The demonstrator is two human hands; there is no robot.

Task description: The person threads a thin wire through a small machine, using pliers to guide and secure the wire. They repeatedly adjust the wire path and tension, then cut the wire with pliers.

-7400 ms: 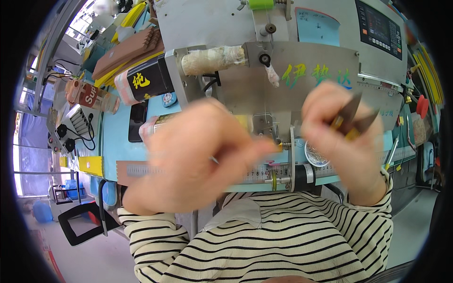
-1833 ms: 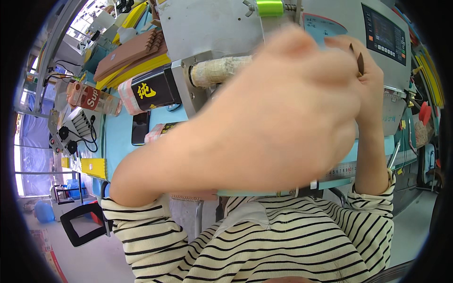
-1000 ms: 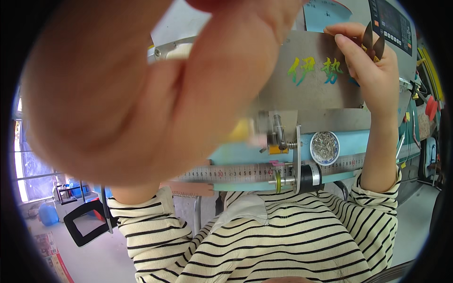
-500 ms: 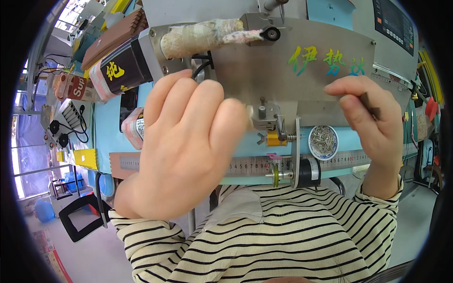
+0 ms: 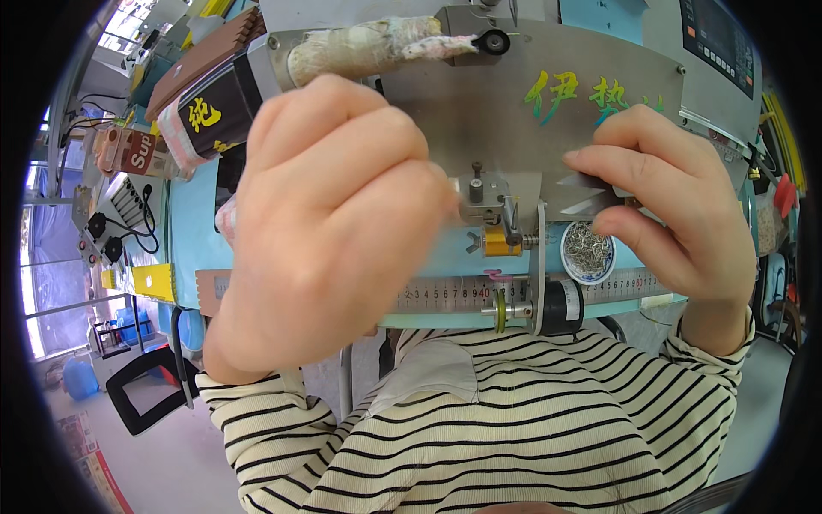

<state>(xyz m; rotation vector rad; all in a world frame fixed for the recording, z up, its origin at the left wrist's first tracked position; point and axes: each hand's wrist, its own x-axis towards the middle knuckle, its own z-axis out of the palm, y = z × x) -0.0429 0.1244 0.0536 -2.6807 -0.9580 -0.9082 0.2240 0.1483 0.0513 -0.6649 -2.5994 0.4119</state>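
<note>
My left hand [image 5: 321, 231] is raised over the left of the bench, its fingers curled and closed, slightly blurred. Thumb and forefinger tips face the small metal clamp assembly [image 5: 492, 197]; whatever they might pinch is hidden. Between thumb and forefinger, my right hand [image 5: 685, 184] grips a pair of thread snips [image 5: 591, 205], its two pointed blades spread apart and aimed left. Just below the snips stands a small blue-and-white bowl [image 5: 564, 257] with many tiny silvery metal pieces [image 5: 589, 251]. Behind both hands lies the machine's grey metal plate [image 5: 445, 103] with colourful lettering.
Along the bench's near edge runs a steel ruler [image 5: 445, 294], crossed by a bracket with a black cylindrical motor [image 5: 562, 307]. A cloth-wrapped cylinder [image 5: 368, 47] and a black motor housing [image 5: 214, 111] sit at far left. The control panel [image 5: 719, 43] is at far right.
My left hand has risen a little and looks larger. My right hand has moved slightly left and turned, its thumb and forefinger further apart, bringing the snips' spread blades into view.
</note>
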